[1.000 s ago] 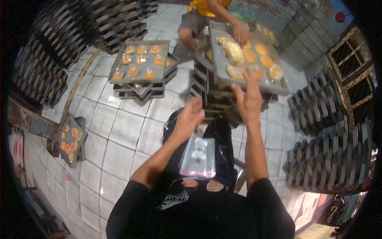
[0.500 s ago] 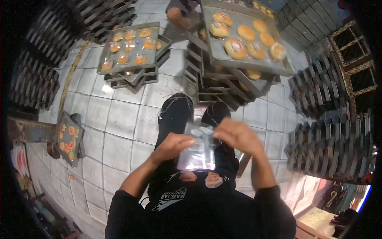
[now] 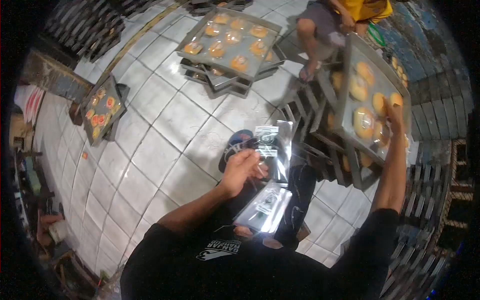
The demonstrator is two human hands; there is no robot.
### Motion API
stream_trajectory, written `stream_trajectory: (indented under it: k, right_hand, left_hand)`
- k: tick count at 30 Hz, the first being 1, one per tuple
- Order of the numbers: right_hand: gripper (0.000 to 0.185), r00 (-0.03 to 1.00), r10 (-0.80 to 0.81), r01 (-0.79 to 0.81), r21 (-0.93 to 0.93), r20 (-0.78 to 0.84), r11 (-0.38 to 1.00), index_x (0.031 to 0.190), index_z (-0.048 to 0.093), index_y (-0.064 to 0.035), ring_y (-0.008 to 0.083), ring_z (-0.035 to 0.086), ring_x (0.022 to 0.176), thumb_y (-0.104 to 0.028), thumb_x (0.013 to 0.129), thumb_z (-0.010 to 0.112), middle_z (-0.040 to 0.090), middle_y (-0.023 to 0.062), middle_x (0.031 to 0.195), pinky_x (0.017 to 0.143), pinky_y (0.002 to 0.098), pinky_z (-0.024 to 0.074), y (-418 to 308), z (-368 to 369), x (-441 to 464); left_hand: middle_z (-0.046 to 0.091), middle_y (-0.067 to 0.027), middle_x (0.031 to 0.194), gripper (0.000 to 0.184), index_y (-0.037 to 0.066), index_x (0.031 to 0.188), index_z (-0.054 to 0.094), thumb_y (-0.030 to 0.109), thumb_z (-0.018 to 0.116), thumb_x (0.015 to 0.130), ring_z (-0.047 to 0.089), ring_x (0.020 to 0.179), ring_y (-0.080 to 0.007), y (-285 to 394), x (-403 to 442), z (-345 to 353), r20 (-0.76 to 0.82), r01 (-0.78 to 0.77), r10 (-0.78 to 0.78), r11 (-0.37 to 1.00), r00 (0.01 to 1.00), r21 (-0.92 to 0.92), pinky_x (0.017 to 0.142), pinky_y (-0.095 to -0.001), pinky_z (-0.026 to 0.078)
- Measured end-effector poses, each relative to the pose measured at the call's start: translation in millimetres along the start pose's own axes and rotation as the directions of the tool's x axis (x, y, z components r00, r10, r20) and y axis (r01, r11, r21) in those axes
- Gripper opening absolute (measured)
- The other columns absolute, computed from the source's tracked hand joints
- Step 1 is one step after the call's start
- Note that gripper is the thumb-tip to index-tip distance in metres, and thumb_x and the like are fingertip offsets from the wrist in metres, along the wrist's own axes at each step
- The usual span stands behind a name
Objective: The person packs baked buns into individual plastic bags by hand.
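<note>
My left hand (image 3: 243,170) pinches a clear plastic bag (image 3: 274,150) with a printed label, held upright above my lap. A stack of similar clear bags (image 3: 265,207) lies on my lap just below it. My right hand (image 3: 393,116) reaches over the tray of buns (image 3: 345,112) on the right, its fingers at a round golden bun (image 3: 380,103). Whether the fingers grip that bun cannot be made out. Other buns lie around it, and some, like the bun (image 3: 364,122) nearer me, are wrapped in clear plastic.
Another tray (image 3: 186,46) of wrapped buns tops a stack on the tiled floor (image 3: 165,135). A smaller tray (image 3: 117,111) with decorated breads sits at the left. A person (image 3: 320,25) in yellow is behind the right stack. More trays (image 3: 90,30) are piled at the upper left.
My left hand has lifted a bag off the lap stack. My right hand has gone from the lap bags to the buns on the right tray. The view has turned.
</note>
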State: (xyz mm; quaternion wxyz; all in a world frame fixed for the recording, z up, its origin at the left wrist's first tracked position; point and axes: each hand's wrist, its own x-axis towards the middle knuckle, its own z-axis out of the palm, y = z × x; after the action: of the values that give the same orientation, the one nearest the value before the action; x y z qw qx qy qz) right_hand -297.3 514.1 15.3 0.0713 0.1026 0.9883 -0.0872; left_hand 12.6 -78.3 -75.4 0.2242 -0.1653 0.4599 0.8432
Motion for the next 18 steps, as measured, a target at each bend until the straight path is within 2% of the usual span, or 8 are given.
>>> stream_trajectory:
  k: [2,4,7,9,13,14,17,18]
  right_hand:
    - [0.06,0.996,0.039,0.014,0.569,-0.081,0.822,0.135,0.057,0.0073,0.0244,0.07,0.1,-0.035,0.095,0.073,0.069,0.0181,0.118,0.081,0.0391,0.0561,-49,-14,-42]
    - [0.063,0.968,0.038,0.109,0.549,-0.249,0.829,0.138,0.051,0.0059,0.0222,0.069,0.098,-0.029,0.092,0.077,0.069,0.0166,0.114,0.077,0.035,0.0555,-24,10,-34]
    - [0.065,0.986,0.103,-0.03,0.464,-0.133,0.886,0.138,0.049,0.0053,0.0213,0.067,0.1,-0.028,0.09,0.08,0.067,0.0161,0.117,0.08,0.0339,0.0537,-96,-16,-117]
    - [0.067,0.903,0.005,0.323,0.686,-0.43,0.651,0.139,0.048,0.0048,0.0207,0.065,0.104,-0.026,0.09,0.081,0.064,0.0168,0.125,0.085,0.033,0.0517,-99,-12,-115]
    - [0.06,0.902,0.041,0.428,0.903,-0.43,0.049,0.138,0.051,0.0035,0.0201,0.064,0.107,-0.025,0.093,0.078,0.064,0.0132,0.126,0.091,0.0342,0.0516,-243,-26,-290]
    - [0.055,0.956,-0.037,0.291,0.957,-0.291,-0.007,0.131,0.058,0.0027,0.0197,0.065,0.108,-0.028,0.091,0.08,0.068,0.0113,0.121,0.093,0.0359,0.0522,-261,-13,-328]
    - [0.049,0.91,-0.148,0.394,0.698,-0.386,0.598,0.122,0.064,-0.003,0.0225,0.066,0.111,-0.013,0.079,0.084,0.07,0.0119,0.115,0.093,0.0368,0.053,-297,68,-402]
    - [0.049,0.81,-0.29,0.575,0.591,-0.51,0.566,0.12,0.064,-0.0025,0.0271,0.067,0.111,-0.005,0.075,0.082,0.069,0.014,0.114,0.095,0.0386,0.0532,-303,93,-417]
  left_hand:
    - [0.072,-0.0161,0.1,0.029,0.002,0.113,0.06,0.03,0.056,0.107,0.073,0.088,-0.0211,2,4,3,0.03,0.001,0.0,1.0,1.0,-0.019,0.076,-0.0303,0.057]
    - [0.072,-0.0167,0.103,0.03,0.002,0.115,0.059,0.031,0.055,0.108,0.073,0.089,-0.0222,4,9,6,0.044,0.026,-0.026,0.999,0.999,-0.018,0.077,-0.0315,0.057]
    - [0.07,-0.0197,0.119,0.029,0.001,0.119,0.056,0.027,0.047,0.109,0.07,0.104,-0.026,3,17,6,0.176,-0.04,0.066,0.988,0.982,-0.146,0.088,-0.0389,0.056]
    - [0.07,-0.018,0.119,0.025,0.001,0.118,0.057,0.024,0.05,0.108,0.069,0.108,-0.0272,23,22,23,0.027,0.03,-0.025,0.978,0.999,-0.208,0.092,-0.0419,0.056]
    - [0.068,-0.0193,0.126,0.031,0.0,0.124,0.055,0.025,0.057,0.105,0.065,0.118,-0.0304,28,58,15,0.086,0.015,0.016,0.937,0.996,-0.348,0.102,-0.0459,0.052]
    - [0.067,-0.0185,0.126,0.03,0.001,0.123,0.055,0.023,0.06,0.104,0.066,0.117,-0.0311,30,63,18,0.012,0.014,-0.011,0.926,1.0,-0.377,0.103,-0.0464,0.052]
    - [0.067,-0.0171,0.124,0.032,0.002,0.123,0.054,0.022,0.066,0.101,0.066,0.113,-0.0319,28,79,28,-0.059,0.052,-0.082,0.918,0.995,-0.392,0.104,-0.0481,0.052]
    - [0.068,-0.0146,0.117,0.027,0.003,0.119,0.057,0.021,0.066,0.101,0.068,0.109,-0.0297,28,77,35,-0.026,0.072,-0.09,0.915,0.996,-0.397,0.1,-0.0484,0.055]
